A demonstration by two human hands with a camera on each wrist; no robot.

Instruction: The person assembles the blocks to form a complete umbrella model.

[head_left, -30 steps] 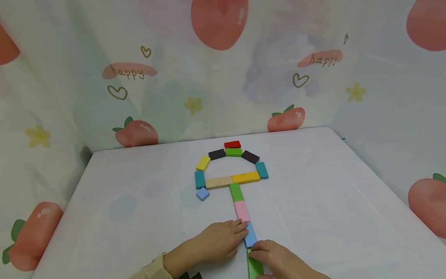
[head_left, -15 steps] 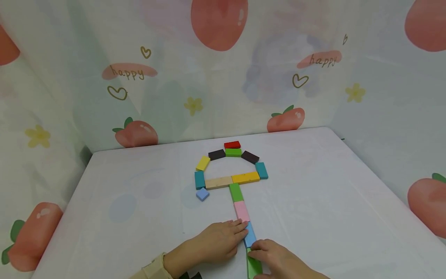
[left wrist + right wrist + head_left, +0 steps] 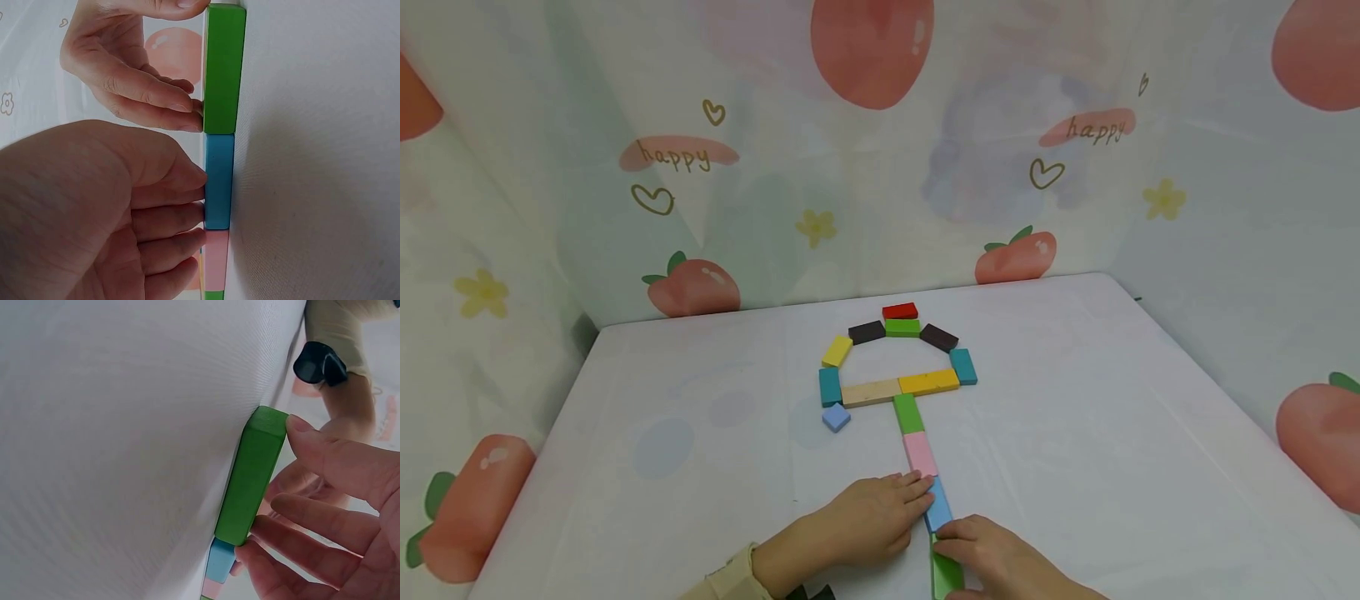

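A line of wooden blocks runs toward me: a green block (image 3: 908, 413), a pink block (image 3: 921, 454), a blue block (image 3: 938, 507) and a near green block (image 3: 947, 571). My left hand (image 3: 874, 518) rests its extended fingers on the blue block's top, close to the pink one. With thumb and fingertips spread along its length, my right hand (image 3: 1011, 560) touches the top of the near green block. In the left wrist view the near green block (image 3: 224, 69) and blue block (image 3: 219, 181) meet end to end.
Beyond the line, an arch of several blocks has a yellow-orange block (image 3: 929, 382) and a plain wood block (image 3: 871, 392) as its base. A red block (image 3: 900, 311) lies at its top. A small light-blue block (image 3: 837, 417) sits at its lower left. Patterned cloth (image 3: 880, 192) hangs behind.
The near green block is nudged very slightly up against the blue block with my right hand. Otherwise both hands and the other blocks stay as they were.
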